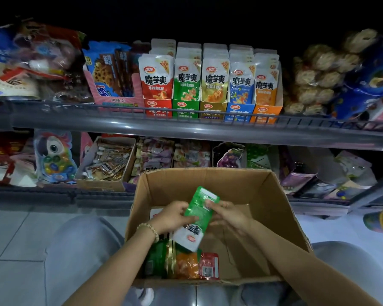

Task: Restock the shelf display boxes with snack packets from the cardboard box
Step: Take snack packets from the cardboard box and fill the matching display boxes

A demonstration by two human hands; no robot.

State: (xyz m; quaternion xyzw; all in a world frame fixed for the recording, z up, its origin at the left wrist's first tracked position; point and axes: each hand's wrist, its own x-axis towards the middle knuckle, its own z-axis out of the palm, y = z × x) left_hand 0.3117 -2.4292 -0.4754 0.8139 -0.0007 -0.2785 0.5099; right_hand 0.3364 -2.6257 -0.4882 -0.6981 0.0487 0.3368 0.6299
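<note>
An open cardboard box (272,208) sits on the floor between my knees. Over it, both hands hold a green and white snack packet (199,214): my left hand (175,216) grips its left edge, my right hand (227,214) pinches its upper right side. More packets, green (156,258), orange (186,265) and red (209,265), lie in the box's near left corner. On the upper shelf stand five display boxes with upright packets: red (158,107), green (185,108), gold (212,109), blue (239,111) and orange (266,112).
A grey shelf rail (186,127) runs across in front of the display boxes. The lower shelf holds an open brown tray of sachets (106,164), a parrot-shaped pack (54,157) and other snack bags. Cookie packs (107,71) and bagged rolls (316,74) flank the display boxes. Tiled floor lies on the left.
</note>
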